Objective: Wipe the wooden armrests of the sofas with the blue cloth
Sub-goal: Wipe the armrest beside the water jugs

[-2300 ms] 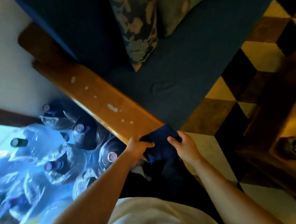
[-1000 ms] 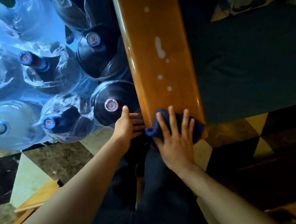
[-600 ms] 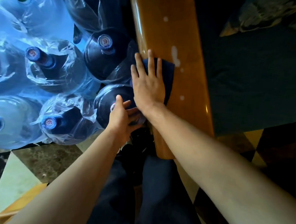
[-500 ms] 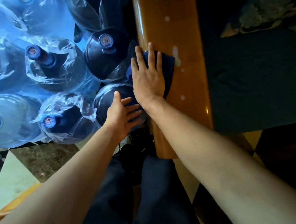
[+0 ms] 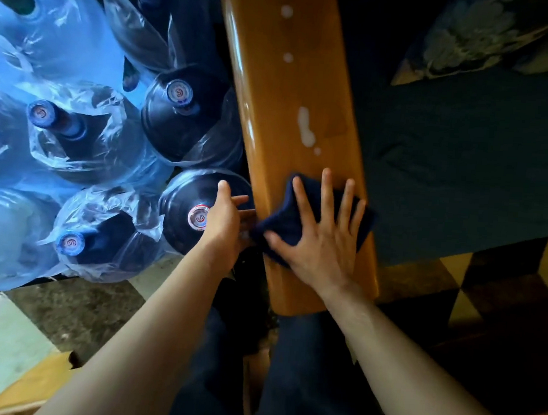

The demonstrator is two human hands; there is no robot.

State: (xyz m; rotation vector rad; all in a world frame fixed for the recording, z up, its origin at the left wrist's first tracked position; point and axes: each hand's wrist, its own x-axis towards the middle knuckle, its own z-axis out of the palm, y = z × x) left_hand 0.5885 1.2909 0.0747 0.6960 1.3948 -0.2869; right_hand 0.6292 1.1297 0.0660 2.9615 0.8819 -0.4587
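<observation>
A glossy orange-brown wooden armrest point(image 5: 285, 78) runs from the top of the view down to my legs. White smears point(image 5: 306, 128) and small white spots dot its top further up. The dark blue cloth point(image 5: 285, 214) lies on the armrest's near end, bunched toward the left edge. My right hand point(image 5: 324, 240) presses flat on the cloth with fingers spread. My left hand point(image 5: 226, 220) hovers just left of the armrest, over a bottle cap, fingers loosely apart and holding nothing.
Several large water bottles point(image 5: 188, 114) wrapped in clear plastic crowd the floor left of the armrest. The dark blue sofa seat point(image 5: 464, 162) lies to the right, with a patterned cushion point(image 5: 479, 33) at the top right. Checkered floor tiles point(image 5: 502, 304) show below.
My right hand has slid the cloth back down the armrest from the upper left edge to the near end. The left hand stayed beside the armrest.
</observation>
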